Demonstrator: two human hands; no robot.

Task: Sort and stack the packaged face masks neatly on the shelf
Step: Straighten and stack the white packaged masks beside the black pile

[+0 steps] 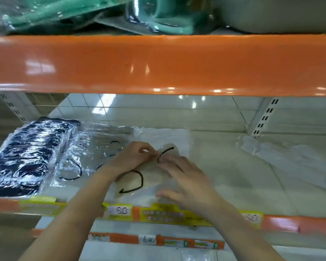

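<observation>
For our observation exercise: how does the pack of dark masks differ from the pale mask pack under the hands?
The dark mask pack lies untouched at the shelf's left end; the pale mask pack sits mid-shelf, held by the left hand and right hand. One looks navy, the other cream with black loops. Both are in clear plastic.

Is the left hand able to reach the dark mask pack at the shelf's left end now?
Probably yes: nothing stands between the left hand and the dark mask pack, but it pinches the beige mask.

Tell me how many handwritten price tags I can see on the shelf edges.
3, perhaps more. One reading 5.0 sits on the middle shelf's front edge between the forearms; another is right of the right arm; a third is on the lower edge. Blur may hide others.
</observation>
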